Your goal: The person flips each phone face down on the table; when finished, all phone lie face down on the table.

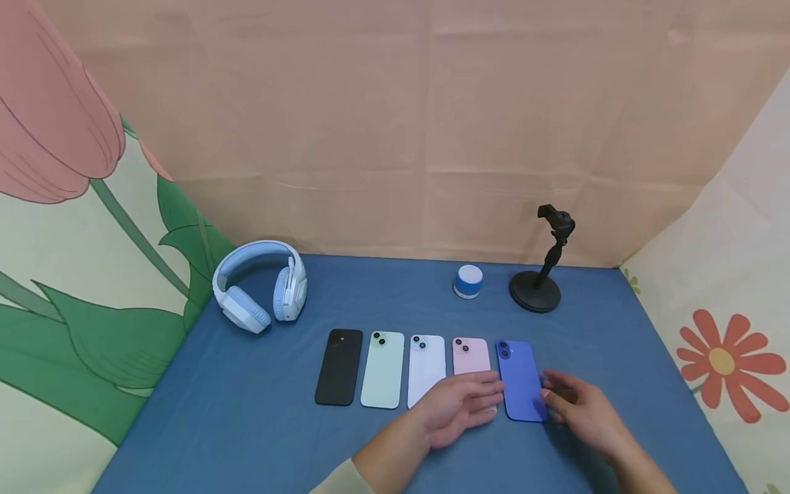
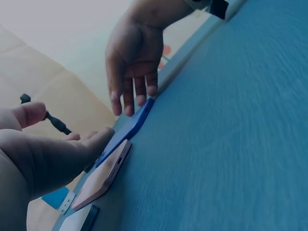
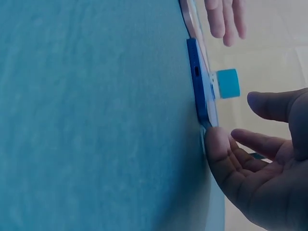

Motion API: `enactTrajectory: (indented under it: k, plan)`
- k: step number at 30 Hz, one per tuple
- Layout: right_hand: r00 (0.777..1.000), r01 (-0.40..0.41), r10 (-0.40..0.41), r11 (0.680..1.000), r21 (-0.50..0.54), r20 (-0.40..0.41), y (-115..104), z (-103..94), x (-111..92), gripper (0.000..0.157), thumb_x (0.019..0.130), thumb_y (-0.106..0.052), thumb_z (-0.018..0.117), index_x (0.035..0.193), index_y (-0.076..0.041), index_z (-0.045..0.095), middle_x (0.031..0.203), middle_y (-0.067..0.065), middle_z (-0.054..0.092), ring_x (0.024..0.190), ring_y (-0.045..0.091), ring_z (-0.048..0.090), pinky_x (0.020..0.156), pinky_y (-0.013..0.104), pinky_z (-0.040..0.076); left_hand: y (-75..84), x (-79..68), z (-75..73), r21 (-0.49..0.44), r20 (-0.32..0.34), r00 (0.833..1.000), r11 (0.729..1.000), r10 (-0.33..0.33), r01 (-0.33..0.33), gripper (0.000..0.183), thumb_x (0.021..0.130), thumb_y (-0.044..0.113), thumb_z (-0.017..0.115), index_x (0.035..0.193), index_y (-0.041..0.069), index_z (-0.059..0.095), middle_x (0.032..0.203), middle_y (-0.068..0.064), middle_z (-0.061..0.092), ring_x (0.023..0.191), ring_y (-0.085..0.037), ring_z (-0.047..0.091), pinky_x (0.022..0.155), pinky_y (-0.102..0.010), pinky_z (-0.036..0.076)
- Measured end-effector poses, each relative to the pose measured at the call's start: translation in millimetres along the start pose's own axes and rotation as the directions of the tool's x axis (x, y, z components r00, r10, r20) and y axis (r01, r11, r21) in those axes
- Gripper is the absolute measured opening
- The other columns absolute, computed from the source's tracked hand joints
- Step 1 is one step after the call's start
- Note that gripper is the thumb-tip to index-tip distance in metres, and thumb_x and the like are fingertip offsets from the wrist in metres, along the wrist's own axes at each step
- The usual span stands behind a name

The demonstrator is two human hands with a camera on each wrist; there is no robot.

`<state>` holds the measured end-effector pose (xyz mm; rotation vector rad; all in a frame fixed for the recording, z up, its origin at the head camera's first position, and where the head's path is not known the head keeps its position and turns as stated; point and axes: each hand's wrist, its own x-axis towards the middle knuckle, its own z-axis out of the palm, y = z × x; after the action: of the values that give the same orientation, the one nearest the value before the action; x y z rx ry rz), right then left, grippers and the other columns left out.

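Several smartphones lie face down in a row on the blue cloth: a black phone (image 1: 339, 367), a mint green phone (image 1: 382, 370), a white phone (image 1: 426, 367), a pink phone (image 1: 471, 355) and a blue phone (image 1: 522, 381) at the right end. My left hand (image 1: 457, 408) is over the pink phone's lower part, hiding it, fingers extended toward the blue phone's left edge. At the blue phone's right edge is my right hand (image 1: 583, 412), its fingers loosely bent; in the right wrist view a fingertip (image 3: 217, 139) is right at the phone's corner.
Light blue headphones (image 1: 262, 285) stand at the back left. Toward the back right are a small blue and white round container (image 1: 468, 281) and a black stand (image 1: 535, 291) with a bent neck. A beige backdrop (image 1: 426, 137) rises behind the table.
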<state>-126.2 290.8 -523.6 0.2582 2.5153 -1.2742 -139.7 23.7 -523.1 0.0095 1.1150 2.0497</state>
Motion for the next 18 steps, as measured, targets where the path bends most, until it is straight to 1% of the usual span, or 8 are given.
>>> enactTrajectory:
  k: [3, 7, 10, 13, 15, 18]
  plan:
    - [1.000, 0.013, -0.014, 0.999, -0.048, -0.014, -3, 0.5, 1, 0.060, 0.102, -0.031, 0.067, 0.150, 0.002, 0.049, 0.140, 0.027, 0.059, 0.110, 0.030, 0.068, 0.076, 0.035, 0.063, 0.5, -3.3, -2.4, 0.072, -0.030, 0.998, 0.996, 0.046, -0.044, 0.051, 0.105, 0.017, 0.057, 0.152, -0.002, 0.048, 0.150, -0.020, 0.054, 0.140, -0.035, 0.052, 0.116, -0.052, 0.042]
    - [0.997, 0.054, -0.062, 0.988, -0.143, -0.048, -7, 1.3, 3, 0.063, 0.102, -0.037, 0.067, 0.151, -0.001, 0.050, 0.142, 0.026, 0.056, 0.116, 0.037, 0.064, 0.084, 0.046, 0.061, 3.3, -7.2, -6.5, 0.190, -0.076, 0.991, 0.977, 0.113, -0.097, 0.050, 0.104, 0.017, 0.061, 0.150, 0.000, 0.051, 0.147, -0.018, 0.058, 0.133, -0.032, 0.059, 0.110, -0.047, 0.049]
    - [0.988, 0.102, -0.122, 0.975, -0.196, -0.090, -7, 3.2, 3, 0.061, 0.101, -0.036, 0.068, 0.150, -0.002, 0.051, 0.140, 0.025, 0.056, 0.115, 0.038, 0.063, 0.085, 0.050, 0.059, 6.3, -10.5, -10.3, 0.262, -0.101, 0.984, 0.958, 0.146, -0.116, 0.050, 0.102, 0.016, 0.062, 0.148, 0.000, 0.053, 0.145, -0.016, 0.060, 0.129, -0.028, 0.062, 0.107, -0.045, 0.052]
    - [0.977, 0.148, -0.175, 0.967, -0.206, -0.122, -7, 6.6, 2, 0.058, 0.101, -0.031, 0.069, 0.149, -0.003, 0.053, 0.139, 0.024, 0.056, 0.113, 0.037, 0.064, 0.087, 0.052, 0.059, 9.5, -13.9, -15.1, 0.318, -0.123, 0.978, 0.940, 0.169, -0.123, 0.049, 0.101, 0.016, 0.064, 0.147, 0.001, 0.055, 0.143, -0.015, 0.062, 0.125, -0.026, 0.063, 0.106, -0.044, 0.053]
    - [0.968, 0.178, -0.209, 0.961, -0.211, -0.139, -9, 9.3, 1, 0.056, 0.101, -0.028, 0.070, 0.148, -0.002, 0.054, 0.140, 0.023, 0.056, 0.113, 0.037, 0.065, 0.088, 0.053, 0.059, 11.7, -16.9, -19.8, 0.387, -0.138, 0.972, 0.914, 0.189, -0.123, 0.048, 0.102, 0.018, 0.064, 0.147, 0.004, 0.056, 0.142, -0.012, 0.063, 0.125, -0.024, 0.063, 0.106, -0.043, 0.053]
    - [0.952, 0.222, -0.263, 0.946, -0.235, -0.156, -12, 12.8, 0, 0.054, 0.099, -0.025, 0.071, 0.145, -0.002, 0.056, 0.140, 0.023, 0.056, 0.112, 0.037, 0.065, 0.085, 0.052, 0.061, 16.3, -23.5, -28.0, 0.512, -0.153, 0.961, 0.850, 0.232, -0.123, 0.048, 0.103, 0.022, 0.064, 0.148, 0.009, 0.056, 0.142, -0.009, 0.063, 0.126, -0.022, 0.063, 0.107, -0.045, 0.052]
